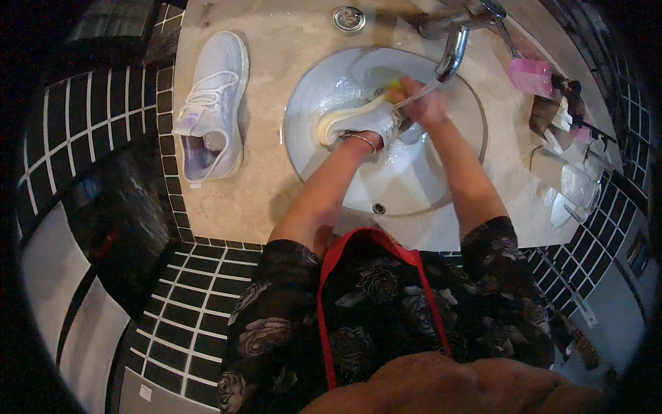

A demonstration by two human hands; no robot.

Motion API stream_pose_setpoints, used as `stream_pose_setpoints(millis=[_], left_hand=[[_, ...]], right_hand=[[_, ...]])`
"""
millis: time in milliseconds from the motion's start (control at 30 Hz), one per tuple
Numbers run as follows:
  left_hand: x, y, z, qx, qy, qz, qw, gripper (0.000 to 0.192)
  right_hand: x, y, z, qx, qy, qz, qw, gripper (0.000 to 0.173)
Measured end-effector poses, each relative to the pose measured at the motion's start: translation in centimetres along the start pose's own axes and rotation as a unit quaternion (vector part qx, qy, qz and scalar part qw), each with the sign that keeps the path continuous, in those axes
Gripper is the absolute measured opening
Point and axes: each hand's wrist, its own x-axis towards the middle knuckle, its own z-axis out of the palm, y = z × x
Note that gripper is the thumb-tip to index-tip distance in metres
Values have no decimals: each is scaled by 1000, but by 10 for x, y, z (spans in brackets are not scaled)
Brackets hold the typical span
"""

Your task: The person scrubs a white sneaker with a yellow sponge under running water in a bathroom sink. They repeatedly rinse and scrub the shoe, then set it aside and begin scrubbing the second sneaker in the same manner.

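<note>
A wet white sneaker [362, 118] is held sideways over the round white sink [414, 189], its pale sole facing up and away from me. My left hand [374, 138] reaches into the shoe's opening and holds it from within; the fingers are hidden, and a bracelet circles the wrist. Blurred at the toe end, my right hand [418, 101] grips a small yellow-green object [394, 89], possibly a sponge or brush, pressed to the shoe. Water [417, 96] runs from the chrome faucet [453, 54] onto this spot.
Another white sneaker [214, 98] lies on the beige countertop [264, 155] left of the sink. A pink pump bottle [531, 75] and clear containers [566, 176] crowd the right side. Behind the basin is a round metal fitting [349, 19]. Black tiles edge the counter.
</note>
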Motion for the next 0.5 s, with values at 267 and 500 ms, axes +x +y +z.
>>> stream_pose_setpoints(millis=[267, 500], left_hand=[[-2, -8, -2, 63, -41, 6, 997, 45], [12, -11, 1, 164, -62, 32, 984, 46]], right_hand=[[-13, -114, -74, 114, -58, -111, 986, 56], [-13, -48, -49, -15, -60, 4, 998, 46]])
